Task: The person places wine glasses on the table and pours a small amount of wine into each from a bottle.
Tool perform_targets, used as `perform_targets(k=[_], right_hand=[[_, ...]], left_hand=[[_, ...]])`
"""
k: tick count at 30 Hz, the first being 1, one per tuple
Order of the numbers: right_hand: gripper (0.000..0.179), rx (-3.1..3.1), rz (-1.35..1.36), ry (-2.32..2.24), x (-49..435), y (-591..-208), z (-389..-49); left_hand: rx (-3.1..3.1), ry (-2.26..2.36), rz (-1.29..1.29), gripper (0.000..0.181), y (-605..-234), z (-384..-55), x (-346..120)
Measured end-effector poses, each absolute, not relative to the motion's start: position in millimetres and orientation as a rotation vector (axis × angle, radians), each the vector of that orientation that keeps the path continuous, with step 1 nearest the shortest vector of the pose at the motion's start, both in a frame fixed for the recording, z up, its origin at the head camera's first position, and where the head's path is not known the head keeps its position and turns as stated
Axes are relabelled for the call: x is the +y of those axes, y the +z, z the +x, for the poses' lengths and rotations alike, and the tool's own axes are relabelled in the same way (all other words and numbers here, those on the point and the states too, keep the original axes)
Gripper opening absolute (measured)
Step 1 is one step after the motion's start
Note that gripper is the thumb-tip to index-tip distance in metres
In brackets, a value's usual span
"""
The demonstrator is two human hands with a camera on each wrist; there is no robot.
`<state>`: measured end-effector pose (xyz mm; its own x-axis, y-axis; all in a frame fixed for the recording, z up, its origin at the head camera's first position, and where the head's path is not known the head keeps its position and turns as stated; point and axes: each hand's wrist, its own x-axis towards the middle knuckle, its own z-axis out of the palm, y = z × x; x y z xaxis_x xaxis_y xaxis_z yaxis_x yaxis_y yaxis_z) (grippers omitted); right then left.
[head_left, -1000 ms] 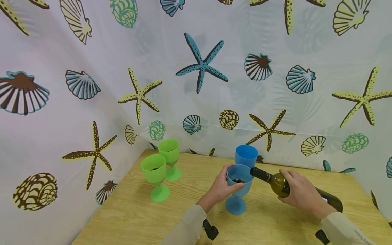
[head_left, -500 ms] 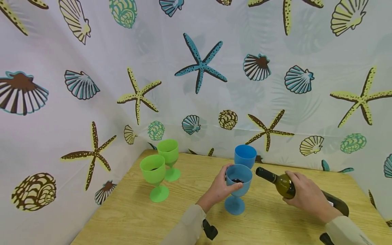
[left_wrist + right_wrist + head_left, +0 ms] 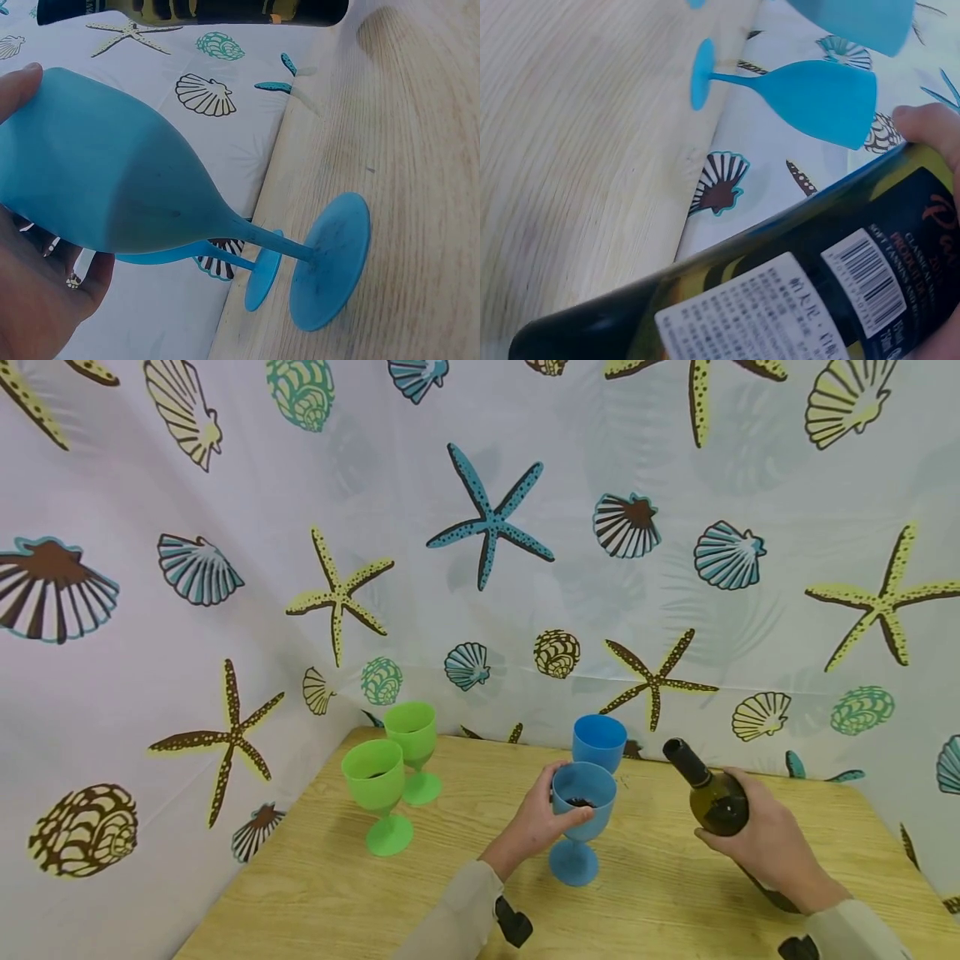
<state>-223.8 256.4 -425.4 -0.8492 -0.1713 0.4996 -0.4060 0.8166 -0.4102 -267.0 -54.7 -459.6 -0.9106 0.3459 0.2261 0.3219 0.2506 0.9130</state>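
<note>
My left hand (image 3: pixel 536 817) grips the bowl of the nearer blue goblet (image 3: pixel 583 822), thumb and fingers round its sides. Dark liquid shows inside this goblet, and its foot stands on the wooden table (image 3: pixel 420 225). In my right hand (image 3: pixel 768 839) is a dark green wine bottle (image 3: pixel 795 277), held round its upper body to the right of the goblet. The bottle leans with its mouth up and to the left, apart from the goblet's rim. A white printed sticker and a barcode show on its label in the right wrist view.
A second blue goblet (image 3: pixel 600 742) stands right behind the held one. Two green goblets, the front one (image 3: pixel 375 781) with dark liquid and another (image 3: pixel 412 735) behind it, stand at the table's left. A shell-and-starfish curtain (image 3: pixel 480 610) rises along the back and left edges.
My right hand has drawn the bottle away to the right from the nearer blue goblet and tipped its neck more upright. My left hand keeps its grip on the goblet.
</note>
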Motion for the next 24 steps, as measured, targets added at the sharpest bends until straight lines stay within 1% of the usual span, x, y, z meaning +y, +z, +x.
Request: perform_targets(k=[9,15,19,24], right_hand=[[0.092,-2.427,0.243,0.954,255.6,-424.2,-221.6],[0.088,-2.308,0.098,1.153,253.3,-424.4,-221.6],[0.090,-2.273,-0.023,1.303,254.9,-426.9,-223.1],[0.092,-2.243,-0.107,1.399,256.8,-434.0,-225.5]], left_hand=[[2.472,1.780,0.642,0.077,-456.3,-266.5,-55.0],[2.486,1.758,0.641,0.076,-456.7,-268.7,-55.6],[2.485,1.747,0.639,0.075,-458.0,-270.5,-55.7],[2.466,1.750,0.639,0.075,-458.3,-269.9,-55.6]])
